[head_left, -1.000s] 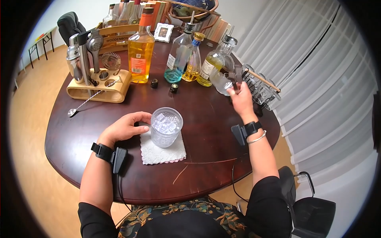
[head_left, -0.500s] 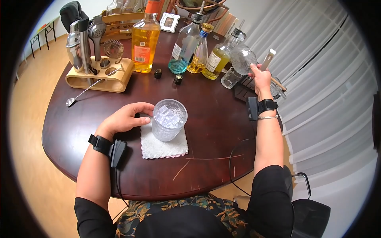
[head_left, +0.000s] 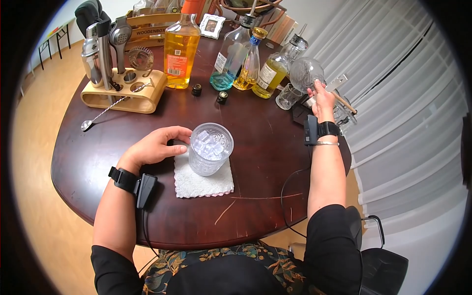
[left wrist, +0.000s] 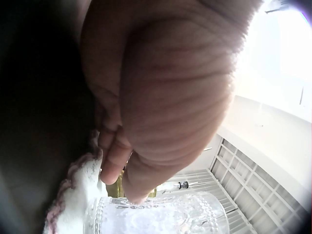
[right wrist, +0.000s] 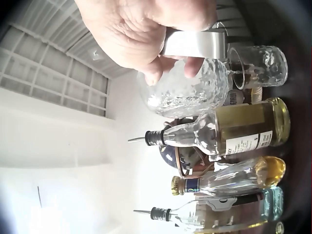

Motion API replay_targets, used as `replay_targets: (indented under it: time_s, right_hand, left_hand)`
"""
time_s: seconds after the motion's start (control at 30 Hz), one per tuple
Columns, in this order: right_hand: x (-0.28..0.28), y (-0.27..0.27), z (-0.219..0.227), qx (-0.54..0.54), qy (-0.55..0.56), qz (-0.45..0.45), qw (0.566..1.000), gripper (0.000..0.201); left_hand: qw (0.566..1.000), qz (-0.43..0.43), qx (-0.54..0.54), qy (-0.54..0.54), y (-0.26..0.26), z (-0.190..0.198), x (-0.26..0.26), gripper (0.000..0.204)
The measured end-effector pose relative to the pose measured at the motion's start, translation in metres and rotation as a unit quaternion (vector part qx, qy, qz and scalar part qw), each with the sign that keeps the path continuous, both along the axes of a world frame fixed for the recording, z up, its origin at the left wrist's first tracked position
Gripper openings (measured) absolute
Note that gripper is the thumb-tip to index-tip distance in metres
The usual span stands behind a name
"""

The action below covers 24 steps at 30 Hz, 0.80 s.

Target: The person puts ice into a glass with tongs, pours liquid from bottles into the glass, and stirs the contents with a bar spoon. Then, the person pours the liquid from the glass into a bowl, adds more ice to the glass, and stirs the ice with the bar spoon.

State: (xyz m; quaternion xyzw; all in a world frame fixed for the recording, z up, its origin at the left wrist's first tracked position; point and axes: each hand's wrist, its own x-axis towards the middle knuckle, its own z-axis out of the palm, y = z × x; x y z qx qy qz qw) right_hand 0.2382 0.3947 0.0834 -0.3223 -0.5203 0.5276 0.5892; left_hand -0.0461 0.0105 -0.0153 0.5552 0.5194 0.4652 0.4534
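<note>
My left hand (head_left: 155,145) rests beside a clear embossed glass (head_left: 209,167) filled with ice cubes (head_left: 209,146). Its relaxed thumb and fingers lie against the near-left side of the glass. The glass stands on a white folded cloth (head_left: 204,189). At the table's right side, my right hand (head_left: 323,103) grips a flat silver metal strip (right wrist: 195,45) between thumb and fingers. One end of the strip (head_left: 339,81) sticks out past the hand. A round textured clear glass vessel (right wrist: 187,92) sits just behind the fingers, whose tips overlap it; I cannot tell whether they touch.
Pour-spout bottles (head_left: 270,76) and an orange-labelled bottle (head_left: 180,54) line the back. A small clear glass (head_left: 287,97) and a rack with a wooden rod (head_left: 345,103) flank the right hand. A bar-tool stand (head_left: 123,96), twisted spoon (head_left: 105,112) and bottle caps (head_left: 221,98) lie leftward.
My right hand has moved right and away towards the rack, and the metal strip in it has swung flatter. The view shifted slightly. My left hand stays beside the iced glass.
</note>
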Motion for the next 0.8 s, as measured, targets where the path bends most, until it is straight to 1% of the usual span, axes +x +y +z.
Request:
replay_targets:
  time_s: [0.13, 0.33, 0.43, 0.53, 0.63, 0.67, 0.7, 0.77, 0.8]
  right_hand:
    - [-0.007, -0.005, 0.001, -0.010, 0.041, -0.007, 0.999, 0.025]
    - [-0.009, 0.001, 0.003, -0.009, 0.032, -0.002, 0.999, 0.026]
    - [-0.007, 0.004, 0.003, 0.013, 0.000, -0.010, 1.000, 0.029]
    - [-0.012, -0.003, 0.000, 0.065, -0.006, -0.067, 0.996, 0.031]
    - [-0.005, -0.034, 0.007, 0.141, -0.151, -0.068, 0.976, 0.029]
    - [0.004, -0.032, 0.001, 0.217, -0.222, -0.065, 0.948, 0.026]
    - [0.008, -0.046, -0.001, 0.271, -0.269, -0.063, 0.922, 0.025]
    - [0.014, -0.079, -0.008, 0.349, -0.297, -0.042, 0.888, 0.027]
    - [0.017, -0.096, -0.013, 0.341, -0.363, -0.049, 0.865, 0.028]
  left_hand:
    - [1.000, -0.006, 0.007, 0.009, 0.000, 0.000, -0.001, 0.042]
    - [1.000, -0.003, 0.004, 0.003, 0.000, 0.000, 0.000, 0.042]
    - [1.000, -0.003, 0.005, 0.001, 0.001, 0.000, 0.000, 0.042]
    - [1.000, -0.004, 0.005, 0.013, 0.001, 0.000, 0.000, 0.043]
    - [1.000, 0.000, 0.001, 0.010, 0.000, 0.000, 0.000, 0.043]
    - [1.000, 0.000, 0.003, 0.014, 0.000, -0.001, 0.000, 0.043]
    - [1.000, -0.001, 0.006, 0.018, 0.000, -0.002, 0.000, 0.043]
    - [1.000, 0.001, 0.007, 0.024, -0.001, -0.001, -0.001, 0.043]
    - [1.000, 0.002, 0.005, 0.027, -0.001, 0.000, -0.001, 0.043]
